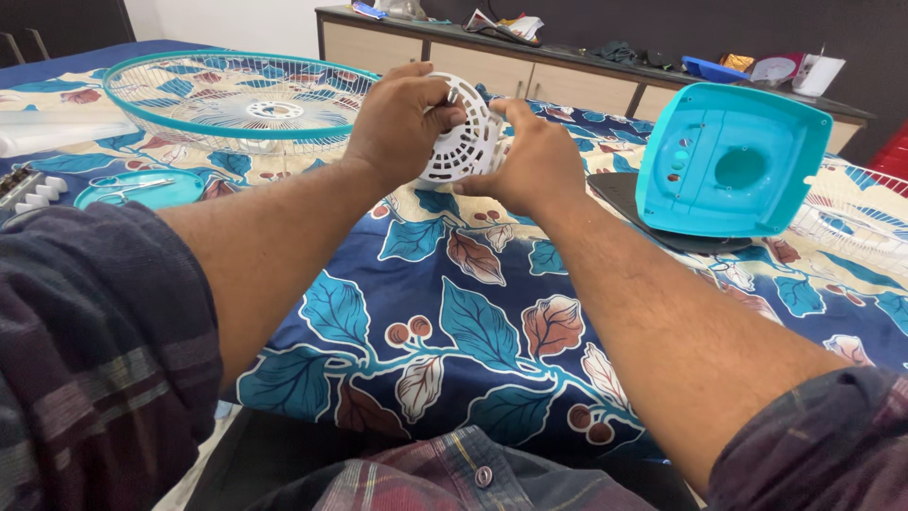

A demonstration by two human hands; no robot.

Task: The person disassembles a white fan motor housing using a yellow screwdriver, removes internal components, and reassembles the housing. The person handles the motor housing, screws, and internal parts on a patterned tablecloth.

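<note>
- As the head view looks down, both hands meet over the far part of a bed covered by a blue sheet (473, 322) printed with leaves.
- The left hand (397, 118) is clamped on the upper left rim of a white round vented cover (463, 142), fingers curled over its edge and through the slots.
- The right hand (530, 161) is closed on the cover's right and lower edge, thumb toward the rim.
- The cover is held off the sheet, between the two hands, standing nearly on edge; its slotted face turns toward the person and slightly left, and its round axis points roughly back at the camera. Being a disc, it has no clear long axis.
- Behind the left hand, a white wire fan guard with a teal rim (236, 99) lies flat on the sheet.
- To the right, a teal fan base housing (733, 161) stands tilted on a dark flat pad (619, 194), its hollow side facing the person.
- At the right edge, part of a second white wire guard (856, 213) shows.
- At far left, a teal tray with scissors (137, 187) rests near a white-keyed panel (33, 194).
- A counter (567, 59) with cluttered things runs along the far wall.
</note>
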